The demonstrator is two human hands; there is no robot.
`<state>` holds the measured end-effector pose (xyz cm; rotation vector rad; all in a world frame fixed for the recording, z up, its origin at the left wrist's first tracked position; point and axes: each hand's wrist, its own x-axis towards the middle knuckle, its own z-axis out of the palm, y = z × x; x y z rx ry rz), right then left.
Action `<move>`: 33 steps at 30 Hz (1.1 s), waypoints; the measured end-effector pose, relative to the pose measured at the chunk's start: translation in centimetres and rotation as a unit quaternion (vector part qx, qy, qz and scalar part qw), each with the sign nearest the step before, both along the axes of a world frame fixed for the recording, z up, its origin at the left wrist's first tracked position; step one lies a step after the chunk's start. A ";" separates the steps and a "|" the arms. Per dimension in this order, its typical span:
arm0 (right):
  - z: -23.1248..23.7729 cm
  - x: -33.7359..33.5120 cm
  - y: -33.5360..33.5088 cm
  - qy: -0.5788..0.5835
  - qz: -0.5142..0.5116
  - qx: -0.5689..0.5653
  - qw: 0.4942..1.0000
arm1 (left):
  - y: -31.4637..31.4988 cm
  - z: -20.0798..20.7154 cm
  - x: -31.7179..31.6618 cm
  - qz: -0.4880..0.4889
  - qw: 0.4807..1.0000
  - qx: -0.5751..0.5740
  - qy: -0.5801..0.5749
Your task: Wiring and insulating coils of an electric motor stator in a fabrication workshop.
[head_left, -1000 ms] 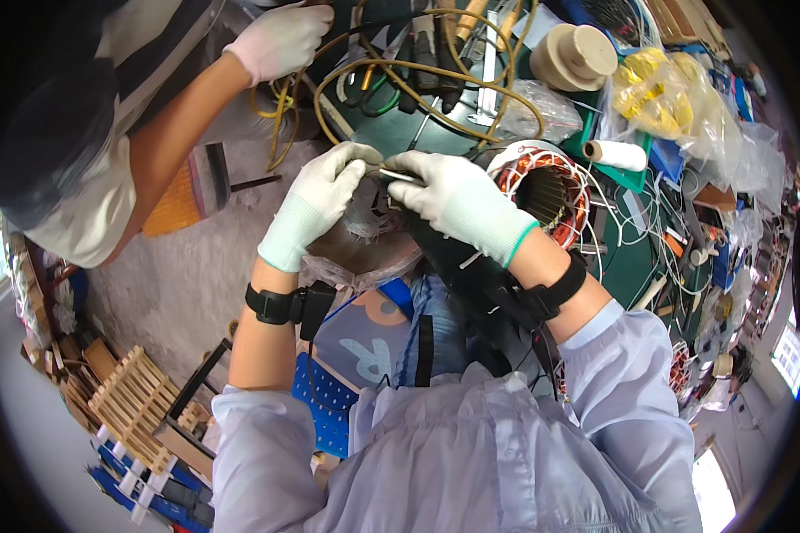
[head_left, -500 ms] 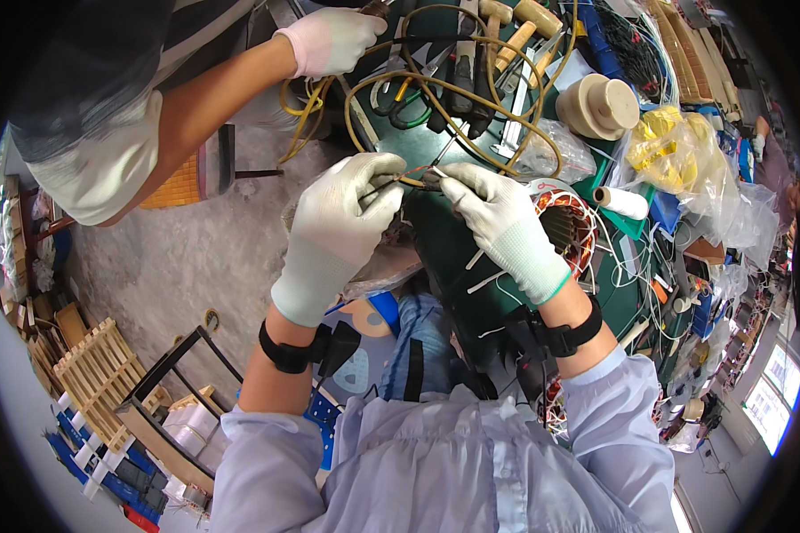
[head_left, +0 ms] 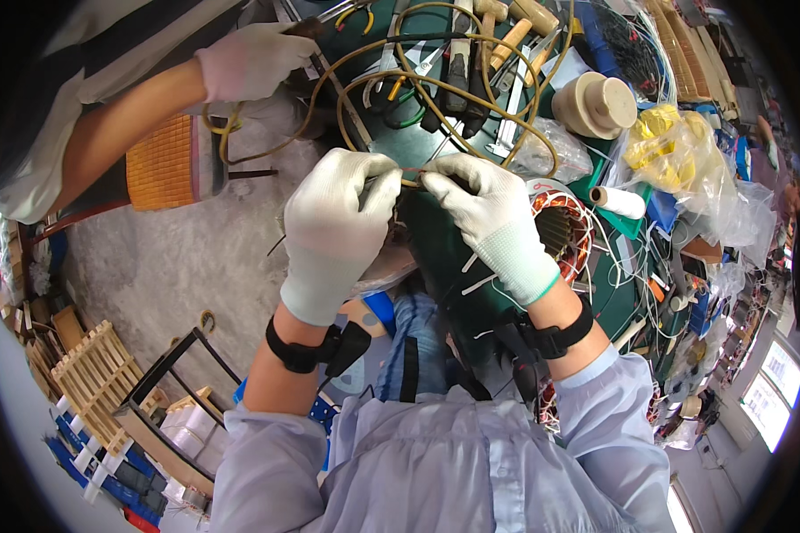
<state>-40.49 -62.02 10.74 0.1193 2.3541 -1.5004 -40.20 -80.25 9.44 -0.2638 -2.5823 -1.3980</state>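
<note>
Both my hands wear white knit gloves and are raised close together over the dark green bench. My left hand [head_left: 340,226] is closed in a pinch on a thin reddish wire [head_left: 410,171]. On the same wire, a short way to the right, the thumb and fingers of my right hand [head_left: 489,209] are pinched. The wire's ends are hidden inside the gloves. Just right of my right hand lies a motor stator [head_left: 587,233] with copper windings, white lacing and loose white leads. A thin dark wire end sticks out left of my left hand.
A brown hose [head_left: 364,73] loops across hammers, pliers and other tools beyond my hands. At right are a cream stepped block [head_left: 587,102], a white thread spool [head_left: 618,202] and plastic bags [head_left: 684,160]. A co-worker's gloved hand [head_left: 262,62] reaches in at upper left, above an orange seat [head_left: 160,164].
The co-worker's hand has moved left, dragging part of the hose with it. My hands stay pinched on the wire; a pale lead tip at my right fingers no longer shows.
</note>
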 end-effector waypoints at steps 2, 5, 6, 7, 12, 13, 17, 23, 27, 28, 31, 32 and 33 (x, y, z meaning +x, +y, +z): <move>-0.2 -0.1 0.4 0.119 0.064 0.089 0.987 | 0.1 0.0 0.1 0.032 0.999 0.002 0.000; -0.6 -0.2 0.4 0.088 -0.018 0.062 0.994 | 0.1 -0.1 0.2 -0.007 0.995 -0.072 0.073; -0.8 -0.2 0.5 0.080 -0.032 0.056 0.995 | -0.2 -0.1 0.1 0.016 0.999 -0.013 -0.035; -0.7 -0.3 0.6 0.080 -0.031 0.056 0.995 | -0.5 -0.2 0.1 0.038 0.988 0.046 -0.144; -0.6 -0.8 1.2 0.100 -0.048 0.065 0.992 | -4.1 -0.9 3.2 0.094 0.970 0.090 -0.207; -0.6 -0.7 1.2 0.094 -0.043 0.073 0.992 | -4.5 -0.9 3.8 0.102 0.961 0.086 -0.242; -1.3 -0.7 0.5 0.071 -0.054 0.036 0.995 | -3.9 -1.7 5.7 0.134 0.963 0.096 -0.213; -1.0 -0.6 0.2 0.043 -0.119 -0.019 0.992 | -1.9 -0.5 5.8 0.139 0.952 0.146 -0.231; -1.3 -0.4 0.2 0.066 -0.123 -0.052 0.989 | -1.8 -0.7 6.1 0.140 0.945 0.150 -0.253; -1.5 -0.3 0.2 0.092 -0.116 -0.038 0.988 | -1.6 -0.7 6.3 0.146 0.943 0.150 -0.258; -2.0 -0.5 0.7 0.140 -0.092 0.001 0.986 | -0.9 -0.5 6.8 0.156 0.937 0.165 -0.266; -1.9 -0.4 0.8 0.140 -0.093 0.000 0.986 | -0.7 -0.5 7.0 0.161 0.932 0.181 -0.270; -1.4 -0.3 0.6 0.097 -0.106 -0.021 0.989 | -0.6 -0.6 7.1 0.161 0.932 0.180 -0.269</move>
